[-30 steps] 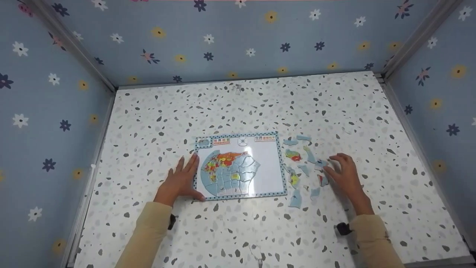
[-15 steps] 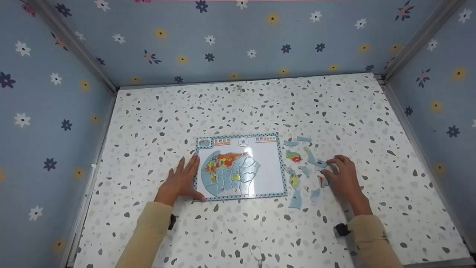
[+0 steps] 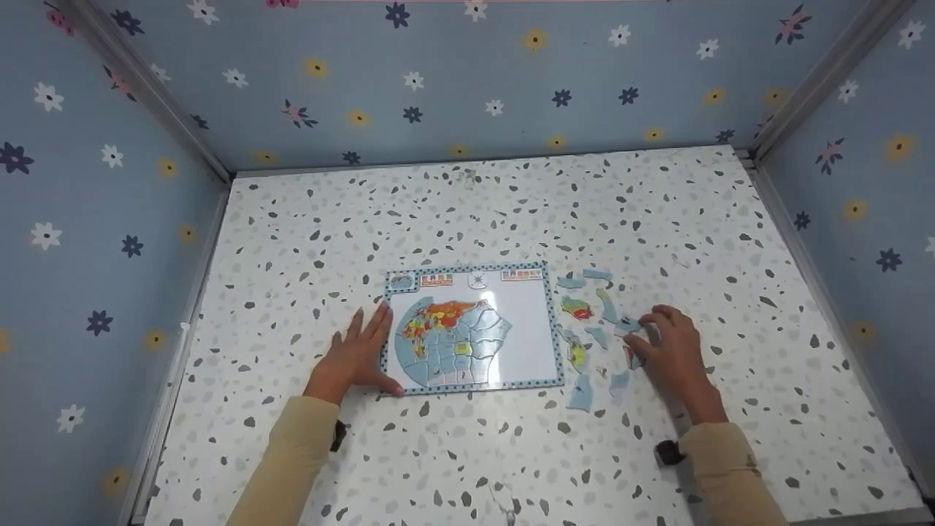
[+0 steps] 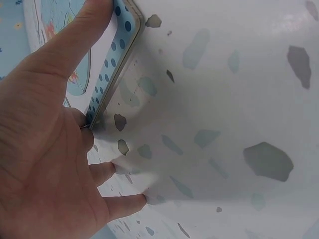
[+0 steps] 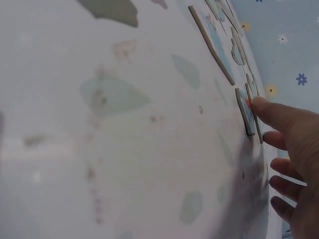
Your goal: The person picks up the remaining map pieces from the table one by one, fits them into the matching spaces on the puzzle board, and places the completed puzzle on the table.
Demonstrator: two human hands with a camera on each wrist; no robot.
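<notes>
On the table lies a puzzle board [image 3: 554, 329] with a dotted blue border, its left part filled with joined world-map pieces [image 3: 438, 351]. My left hand [image 3: 356, 358] rests at the board's left edge with fingers spread and thumb on the lower left corner; the left wrist view shows the thumb [image 4: 70, 42] over the dotted border. Right of the board, my right hand [image 3: 673, 351] has thumb and index finger at opposite edges of a light blue puzzle piece [image 3: 625, 324]. A red and blue piece [image 3: 632, 356] lies just under that thumb, partly hidden.
Several loose puzzle pieces lie between board and right hand, among them a green and red one [image 3: 577, 308], a yellow one [image 3: 578, 356] and a blue one [image 3: 580, 393]. Flowered wall panels [image 3: 467, 80] border the speckled table [image 3: 467, 212] on the far side and both sides.
My right hand has shifted slightly left, its thumb sliding left and down over the red and blue piece. The light blue piece has turned a little. My left hand and the board stay put.
</notes>
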